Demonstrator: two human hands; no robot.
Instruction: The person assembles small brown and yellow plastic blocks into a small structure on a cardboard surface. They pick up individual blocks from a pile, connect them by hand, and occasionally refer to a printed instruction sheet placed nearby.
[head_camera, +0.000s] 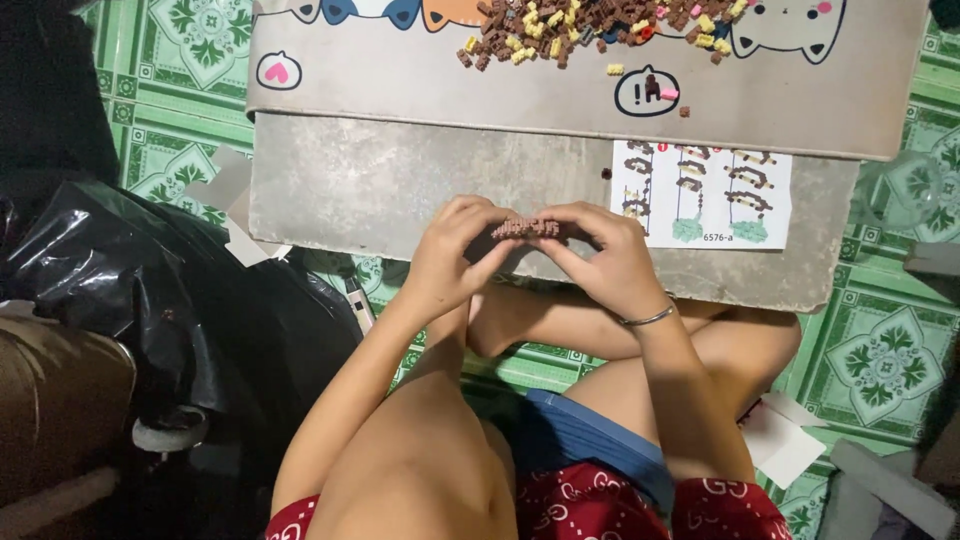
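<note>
Brown brick strip (527, 228): short, studded, flat, held level. Left hand (452, 258) pinches left end, right hand (603, 258) pinches right end, both clenched on it, over near edge of grey table (370, 180), left of instruction sheet (706, 195).

A home: green patterned floor tiles (885, 360), low cartoon-printed table (350, 90).

One printed item: an instruction sheet (708, 195), white and rectangular, lying flat on the grey bench (340, 190) right of centre, just right of the right hand (610, 260). It shows columns of brown brick-build diagrams with green bases and a small red round marker at its top left. Its far edge tucks under the paler lid-like board (400, 75) with cartoon cat decals, and no packages or screens are visible.
</note>
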